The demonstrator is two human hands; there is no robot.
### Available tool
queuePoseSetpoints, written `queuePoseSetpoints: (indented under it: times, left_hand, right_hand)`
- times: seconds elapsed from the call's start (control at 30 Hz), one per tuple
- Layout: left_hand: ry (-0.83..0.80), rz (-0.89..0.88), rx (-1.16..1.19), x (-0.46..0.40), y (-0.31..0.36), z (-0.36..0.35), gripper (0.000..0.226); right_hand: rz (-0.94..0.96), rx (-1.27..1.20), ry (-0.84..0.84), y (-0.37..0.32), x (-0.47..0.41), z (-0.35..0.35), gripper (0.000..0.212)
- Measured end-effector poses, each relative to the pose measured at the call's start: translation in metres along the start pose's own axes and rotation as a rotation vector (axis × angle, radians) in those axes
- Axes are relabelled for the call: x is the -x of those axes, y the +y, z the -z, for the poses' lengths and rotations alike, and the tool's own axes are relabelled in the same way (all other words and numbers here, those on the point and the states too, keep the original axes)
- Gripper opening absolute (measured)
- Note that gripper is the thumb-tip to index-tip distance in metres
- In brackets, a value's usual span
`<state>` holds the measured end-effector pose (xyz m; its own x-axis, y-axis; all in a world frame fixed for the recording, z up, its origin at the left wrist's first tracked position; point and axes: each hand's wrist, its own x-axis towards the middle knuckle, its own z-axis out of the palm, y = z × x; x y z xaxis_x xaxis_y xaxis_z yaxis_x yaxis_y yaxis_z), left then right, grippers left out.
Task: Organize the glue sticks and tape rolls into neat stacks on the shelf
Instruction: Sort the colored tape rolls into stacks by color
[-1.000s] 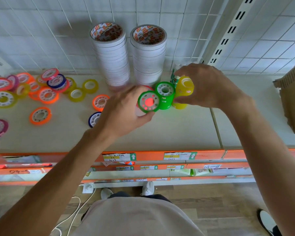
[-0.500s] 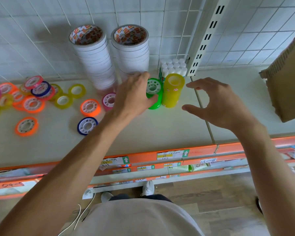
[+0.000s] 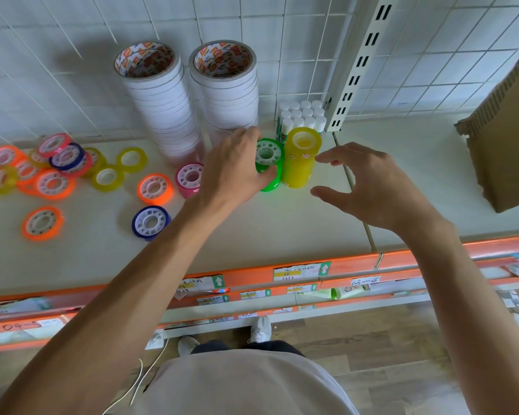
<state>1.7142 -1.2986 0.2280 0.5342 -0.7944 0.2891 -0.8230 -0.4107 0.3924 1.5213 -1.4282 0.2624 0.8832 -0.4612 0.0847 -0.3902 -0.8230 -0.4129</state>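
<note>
Green tape stack (image 3: 268, 166) stands on the shelf (image 3: 282, 223) touching the yellow tape stack (image 3: 300, 158), both just in front of the white-capped glue sticks (image 3: 304, 115) at the back wall. The left hand (image 3: 234, 172) wraps its fingers (image 3: 265, 176) round the green stack's near side, holding it. The right hand (image 3: 375, 187) hovers just beside the yellow stack, fingers spread wide and holding nothing.

To finish this step well, I judge the left hand should press the green rolls square against each other and snug to the yellow column, then let go straight outward so nothing topples. The right hand can steady the yellow side. Loose coloured rolls (image 3: 155, 188) lie scattered to the left, beyond two tall white tape stacks (image 3: 165, 106), not yet stacked.
</note>
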Motion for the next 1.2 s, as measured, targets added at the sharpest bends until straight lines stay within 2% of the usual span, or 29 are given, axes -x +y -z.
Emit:
queuePoseSetpoints:
  times: [0.17,0.67,0.9,1.1,1.2]
  left_hand:
    - [0.022,0.025,-0.015,0.0,0.003,0.001,0.045]
    - [-0.044,0.008,-0.003,0.006,-0.005,0.001,0.053]
    - [0.005,-0.059,0.029,0.036,-0.016,0.017,0.043]
    - [-0.125,-0.13,0.071,0.087,-0.038,0.032,0.049]
    - [-0.163,-0.111,0.116,0.111,-0.049,0.038,0.049]
  right_hand:
    - [0.01,-0.001,-0.016,-0.001,0.0,-0.003,0.05]
    - [0.049,0.007,-0.083,-0.006,0.008,-0.015,0.043]
    - [0.045,0.001,-0.107,-0.019,0.012,-0.022,0.044]
    - [0.106,0.036,-0.219,-0.045,0.014,-0.042,0.046]
    - [0.156,0.079,-0.269,-0.064,0.01,-0.056,0.048]
